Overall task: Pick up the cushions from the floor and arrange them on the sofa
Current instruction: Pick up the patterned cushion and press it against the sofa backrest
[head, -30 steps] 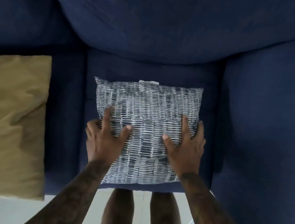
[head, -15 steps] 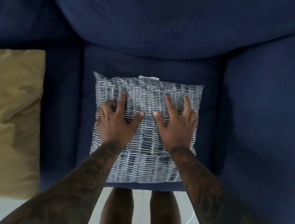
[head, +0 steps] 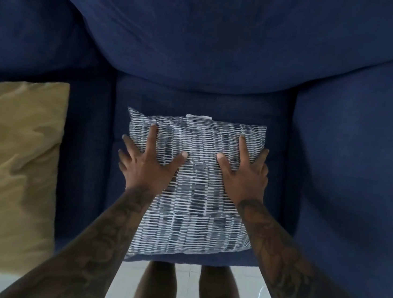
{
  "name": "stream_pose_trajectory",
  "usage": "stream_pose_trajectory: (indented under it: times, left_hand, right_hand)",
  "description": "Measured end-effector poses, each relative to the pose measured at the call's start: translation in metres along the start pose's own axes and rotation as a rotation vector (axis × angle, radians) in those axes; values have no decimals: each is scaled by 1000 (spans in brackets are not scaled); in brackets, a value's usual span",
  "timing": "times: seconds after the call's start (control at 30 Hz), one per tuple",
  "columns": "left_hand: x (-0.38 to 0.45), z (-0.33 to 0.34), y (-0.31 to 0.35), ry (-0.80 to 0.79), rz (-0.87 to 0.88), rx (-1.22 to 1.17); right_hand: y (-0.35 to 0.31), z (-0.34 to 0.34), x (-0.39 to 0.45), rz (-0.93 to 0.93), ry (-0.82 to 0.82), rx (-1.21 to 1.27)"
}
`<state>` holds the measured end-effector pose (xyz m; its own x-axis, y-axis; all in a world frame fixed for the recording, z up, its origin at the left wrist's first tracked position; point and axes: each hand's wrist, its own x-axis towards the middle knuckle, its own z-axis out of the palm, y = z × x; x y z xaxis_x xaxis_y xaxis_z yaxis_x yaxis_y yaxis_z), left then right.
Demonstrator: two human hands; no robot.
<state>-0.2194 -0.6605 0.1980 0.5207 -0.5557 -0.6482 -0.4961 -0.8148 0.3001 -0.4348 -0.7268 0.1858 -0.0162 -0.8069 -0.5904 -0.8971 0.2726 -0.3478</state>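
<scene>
While flat on the sofa seat (head: pixel 276 123), patterned cushion (head: pixel 194 197) under both splayed hands.

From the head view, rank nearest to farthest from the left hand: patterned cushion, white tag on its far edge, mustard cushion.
1. Patterned cushion: directly under the left hand.
2. White tag: far edge, right of it.
3. Mustard cushion: on the left seat.

Both hands sit farther apart than half a second ago: left hand (head: pixel 148 165) now at the patterned cushion's (head: pixel 194 197) left edge, outer fingers (head: pixel 127 141) hanging off it; right hand (head: pixel 245 176) at the right edge, outer fingers curling over the side. Thumbs, near each other mid-cushion before, are well apart. Compared with a second ago, both hands lie nearer the cushion's far edge.
</scene>
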Motion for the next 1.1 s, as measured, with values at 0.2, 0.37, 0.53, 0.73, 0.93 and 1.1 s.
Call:
stream_pose_trajectory:
  times: [0.2,0.37,0.53,0.73,0.93,1.1]
  left_hand:
    - [5,-1,5,-88,-22,-55]
    - [-3,-1,6,-23,0,-113]
    - [-12,-4,7,-19,-9,-225]
    - [-28,-10,17,153,165,-223]
    - [-44,-19,26,310,249,-280]
    - [-43,-40,51,470,358,-439]
  right_hand:
    - [-9,-3,7,146,-91,135]
    - [-16,-3,1,142,-81,223]
    - [-7,-11,0,135,-122,248]
    - [-6,-18,-11,40,19,302]
    - [-7,-28,-30,-118,263,417]
    - [-28,-56,-28,-248,459,487]
